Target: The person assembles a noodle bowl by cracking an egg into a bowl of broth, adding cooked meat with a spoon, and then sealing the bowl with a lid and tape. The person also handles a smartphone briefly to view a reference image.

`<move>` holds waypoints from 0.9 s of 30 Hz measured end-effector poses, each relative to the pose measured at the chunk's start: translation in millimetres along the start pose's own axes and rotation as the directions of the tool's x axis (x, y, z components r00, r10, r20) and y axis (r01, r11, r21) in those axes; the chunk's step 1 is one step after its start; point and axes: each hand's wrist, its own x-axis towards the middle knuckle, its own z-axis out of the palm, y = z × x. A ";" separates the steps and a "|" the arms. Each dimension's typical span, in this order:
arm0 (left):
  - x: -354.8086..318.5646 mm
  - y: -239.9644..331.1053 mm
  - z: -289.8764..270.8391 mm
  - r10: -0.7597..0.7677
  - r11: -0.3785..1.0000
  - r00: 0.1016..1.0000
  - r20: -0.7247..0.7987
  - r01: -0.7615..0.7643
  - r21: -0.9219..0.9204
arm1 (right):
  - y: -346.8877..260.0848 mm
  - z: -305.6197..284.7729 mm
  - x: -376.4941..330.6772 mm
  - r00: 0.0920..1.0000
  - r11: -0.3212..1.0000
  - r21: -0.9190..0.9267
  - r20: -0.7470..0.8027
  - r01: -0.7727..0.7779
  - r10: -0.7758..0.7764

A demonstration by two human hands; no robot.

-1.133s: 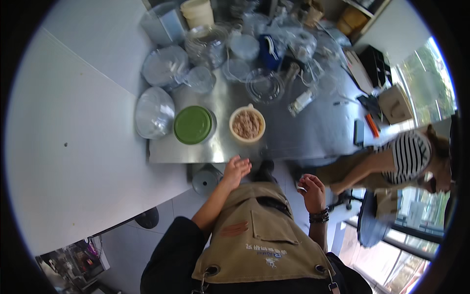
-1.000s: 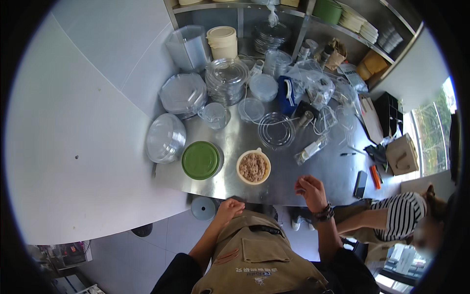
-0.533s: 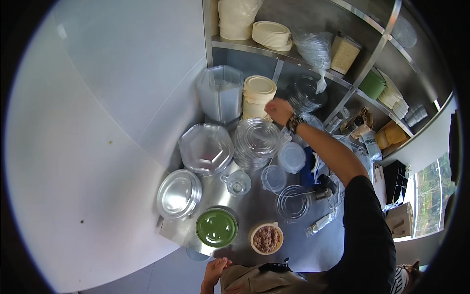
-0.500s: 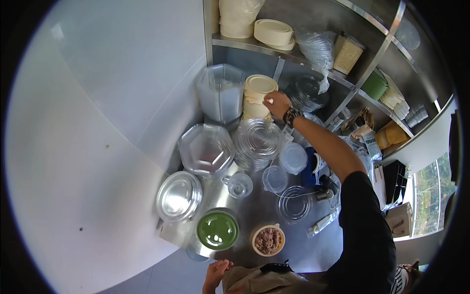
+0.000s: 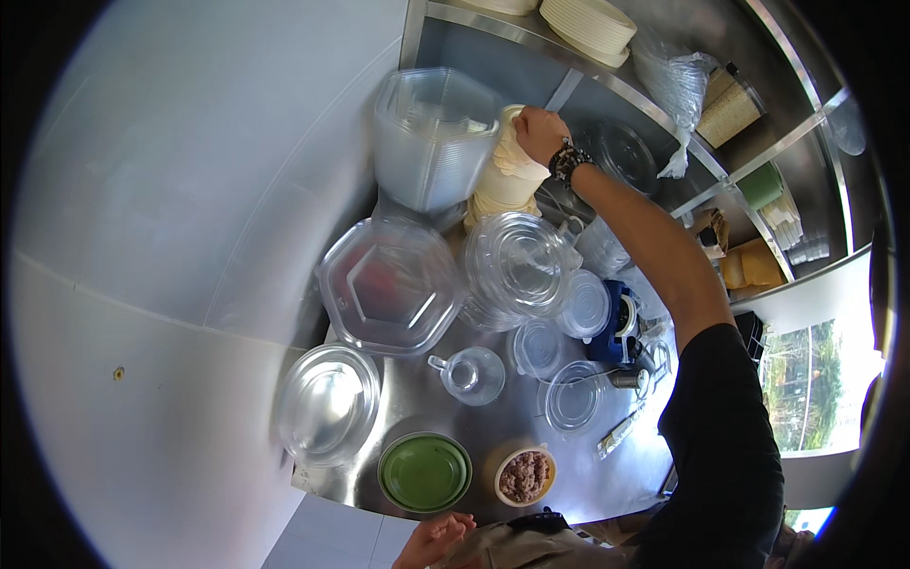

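Observation:
My right hand [image 5: 543, 135] reaches far back, its fingers closed at the top rim of a stack of cream bowls [image 5: 512, 178]. What the fingertips grip is partly hidden; it looks like the rim of the top bowl. My left hand [image 5: 438, 539] hovers at the table's front edge with loosely curled fingers, and nothing shows in it. Close to it are a green bowl [image 5: 424, 471] and a cream bowl [image 5: 499, 465] holding brown, crumbly cooked grain [image 5: 524, 477].
Tall clear hexagonal containers [image 5: 431, 142] stand left of the cream stack. Clear round lids [image 5: 521, 261], a hexagonal clear tray [image 5: 391, 284], a clear measuring jug [image 5: 473, 376] and a silvery round lid [image 5: 330, 403] fill the steel table [image 5: 408, 384]. Steel shelving [image 5: 654, 121] rises behind.
The view has shifted, and the table things appear larger and closer. My right hand has moved from the stack's side up over its top rim. My left hand stays near the table's front edge.

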 end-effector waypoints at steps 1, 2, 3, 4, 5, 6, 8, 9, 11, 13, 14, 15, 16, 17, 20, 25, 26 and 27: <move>3.5 4.3 -1.5 0.001 1.000 1.000 0.014 -0.001 0.027 | 1.0 -4.5 -1.2 0.996 1.000 0.007 0.082 0.030 -0.030; 7.6 8.4 -4.7 0.055 0.996 0.997 0.055 -0.051 -0.075 | 2.4 -9.6 -2.7 0.989 0.996 0.028 0.121 0.084 -0.087; 10.2 11.9 -6.1 0.109 0.979 0.989 0.096 -0.091 -0.180 | 1.7 -12.9 -4.0 0.978 0.991 0.047 0.161 0.126 -0.132; 13.7 15.5 -9.0 0.172 0.951 0.977 0.125 -0.132 -0.279 | 0.5 -14.9 -7.2 0.962 0.978 0.042 0.175 0.207 -0.211; 16.8 19.1 -11.7 0.190 0.958 0.971 0.147 -0.151 -0.244 | -0.9 -16.0 -10.6 0.943 0.967 0.009 0.218 0.255 -0.250; 16.8 21.7 -10.9 0.205 0.963 0.964 0.169 -0.168 -0.212 | -5.0 -12.8 -13.3 0.955 0.974 0.005 0.195 0.226 -0.223; 16.8 27.5 -9.2 0.061 0.952 0.992 0.107 -0.025 -0.306 | -12.2 -2.4 -17.7 0.989 0.989 -0.058 0.048 0.139 -0.136; 17.5 31.4 -9.1 0.087 0.962 0.986 0.140 -0.047 -0.269 | -14.1 3.0 -18.5 0.993 0.992 -0.064 -0.016 0.112 -0.114; 19.3 41.3 -8.7 0.141 0.973 0.971 0.195 -0.099 -0.210 | -16.3 13.4 -19.2 0.994 0.996 -0.047 -0.079 0.077 -0.081; 17.9 57.9 -8.2 0.317 0.940 0.926 0.206 -0.277 -0.200 | -15.3 17.6 -16.5 0.973 0.994 -0.029 -0.204 0.105 -0.109; 20.7 69.4 -7.3 0.404 0.909 0.891 0.208 -0.366 -0.200 | -13.8 16.6 -13.8 0.984 0.999 -0.038 -0.179 0.010 -0.017; 25.3 83.1 -7.8 0.443 0.896 0.866 0.231 -0.421 -0.140 | -11.2 13.8 -12.3 0.987 0.990 -0.056 -0.100 -0.133 0.127; 33.7 99.3 -10.6 0.478 0.877 0.840 0.256 -0.473 -0.086 | -7.0 8.2 -11.7 0.980 0.994 0.011 -0.162 -0.113 0.113; 43.9 117.1 -11.7 0.515 0.849 0.811 0.278 -0.527 -0.037 | -2.7 0.8 -11.0 0.971 0.992 0.087 -0.214 -0.086 0.103; 78.5 179.7 -18.3 0.604 0.695 0.700 0.382 -0.697 0.177 | 9.0 -27.9 -8.1 0.965 0.973 0.232 -0.254 -0.010 0.071; 136.9 262.7 -11.3 0.711 0.469 0.610 0.351 -0.782 0.410 | 16.8 -100.6 -11.2 0.864 0.973 0.072 -0.477 0.220 -0.160; 144.2 272.2 -8.1 0.709 0.483 0.625 0.328 -0.769 0.419 | 14.6 -120.5 -19.9 0.829 0.962 0.038 -0.519 0.269 -0.211; 150.7 278.4 -4.3 0.716 0.543 0.634 0.292 -0.769 0.338 | 10.0 -140.4 -35.7 0.841 0.960 0.090 -0.509 0.265 -0.184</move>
